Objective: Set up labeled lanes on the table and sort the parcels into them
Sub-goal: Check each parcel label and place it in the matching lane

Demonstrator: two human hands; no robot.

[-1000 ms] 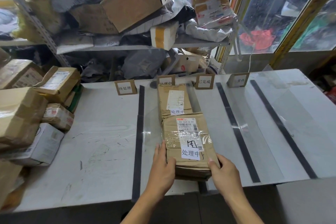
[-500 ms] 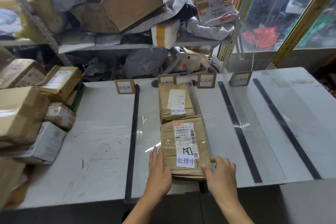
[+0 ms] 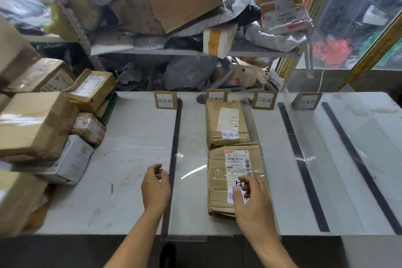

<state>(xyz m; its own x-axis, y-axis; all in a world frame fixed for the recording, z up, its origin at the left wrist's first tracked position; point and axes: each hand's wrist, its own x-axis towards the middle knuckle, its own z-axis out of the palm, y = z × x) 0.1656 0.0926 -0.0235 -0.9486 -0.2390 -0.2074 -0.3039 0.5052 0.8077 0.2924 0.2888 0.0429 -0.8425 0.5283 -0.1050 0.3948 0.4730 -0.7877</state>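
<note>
Left hand (image 3: 155, 185) now off near parcel (image 3: 219, 183), fingers loosely curled

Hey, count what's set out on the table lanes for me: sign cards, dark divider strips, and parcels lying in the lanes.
Sign cards: 4
Dark divider strips: 3
Parcels in the lanes: 2
Total: 9

A pale table (image 3: 134, 202) carries dark tape strips (image 3: 174, 159) marking lanes, four card labels (image 3: 165, 99) along its far edge, two brown parcels (image 3: 228, 124) end to end in the second lane, and stacked boxes (image 3: 37, 124) at its left.
</note>
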